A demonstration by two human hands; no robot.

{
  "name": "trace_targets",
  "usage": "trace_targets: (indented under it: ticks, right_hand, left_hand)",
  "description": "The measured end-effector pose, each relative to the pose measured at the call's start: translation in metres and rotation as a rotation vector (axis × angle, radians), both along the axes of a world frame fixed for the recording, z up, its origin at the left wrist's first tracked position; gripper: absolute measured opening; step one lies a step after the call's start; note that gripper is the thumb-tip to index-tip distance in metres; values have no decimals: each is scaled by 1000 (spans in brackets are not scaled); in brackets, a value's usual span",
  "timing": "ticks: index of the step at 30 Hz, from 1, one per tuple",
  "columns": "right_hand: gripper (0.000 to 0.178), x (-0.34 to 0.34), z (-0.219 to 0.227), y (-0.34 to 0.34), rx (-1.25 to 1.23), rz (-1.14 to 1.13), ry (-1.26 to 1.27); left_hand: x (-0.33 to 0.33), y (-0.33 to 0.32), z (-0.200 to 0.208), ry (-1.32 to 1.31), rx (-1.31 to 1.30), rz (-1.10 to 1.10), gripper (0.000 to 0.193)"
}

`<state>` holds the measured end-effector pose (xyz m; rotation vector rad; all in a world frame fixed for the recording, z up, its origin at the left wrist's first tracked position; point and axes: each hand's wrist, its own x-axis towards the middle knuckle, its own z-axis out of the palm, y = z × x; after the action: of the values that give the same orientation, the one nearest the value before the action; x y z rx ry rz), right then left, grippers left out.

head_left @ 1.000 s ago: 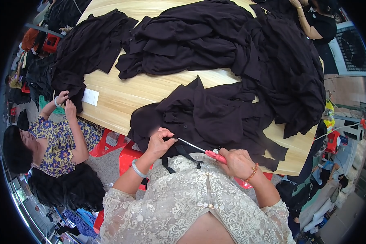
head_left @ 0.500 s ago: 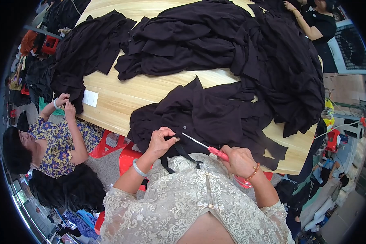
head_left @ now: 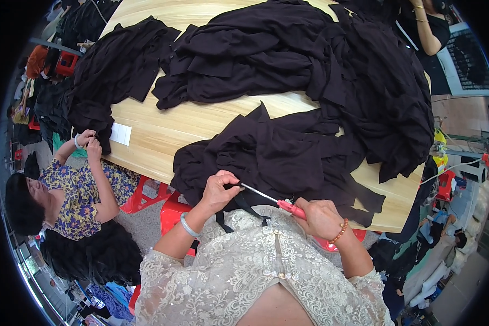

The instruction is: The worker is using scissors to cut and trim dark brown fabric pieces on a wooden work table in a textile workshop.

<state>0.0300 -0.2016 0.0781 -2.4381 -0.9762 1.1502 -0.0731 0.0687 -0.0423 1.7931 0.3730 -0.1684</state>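
Note:
My right hand (head_left: pixel 320 218) is closed around the red handle of a screwdriver (head_left: pixel 261 193) with a long thin metal shaft. The shaft points left, and its tip meets the fingertips of my left hand (head_left: pixel 221 191). Those fingers pinch a bit of a black garment (head_left: pixel 288 149) that lies crumpled along the table's near edge. What exactly sits between the fingertips is too small to make out. Below them a narrow black strap (head_left: pixel 244 204) hangs over my lap.
More black garments (head_left: pixel 255 51) lie heaped over the wooden table (head_left: pixel 152 127). A white paper (head_left: pixel 120 133) rests at its left side. At left a seated person (head_left: pixel 76 185) handles dark cloth; another person (head_left: pixel 432 41) stands far right. Red stools (head_left: pixel 174 214) stand beneath the table edge.
The screwdriver's tip and my left fingertips have come together; a small gap was between them before. The far-right person's arm has lifted off the cloth.

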Motion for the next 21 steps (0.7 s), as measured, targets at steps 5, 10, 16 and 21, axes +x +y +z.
trace_targets:
  ticks: [5,10,16,21]
  right_hand:
    - [22,-1,-9,-10,107,-103,-50]
    - [20,-5,-17,-14,67,-160,-102]
    - [22,-11,-15,-17,66,-152,-45]
    - [21,-16,-23,-12,87,-64,24]
  left_hand:
    - [17,18,4,119,-125,-116,22]
    - [71,52,-15,-108,597,75,32]
    - [85,57,-24,137,499,-7,32]
    - [87,48,22,-239,641,-20,20]
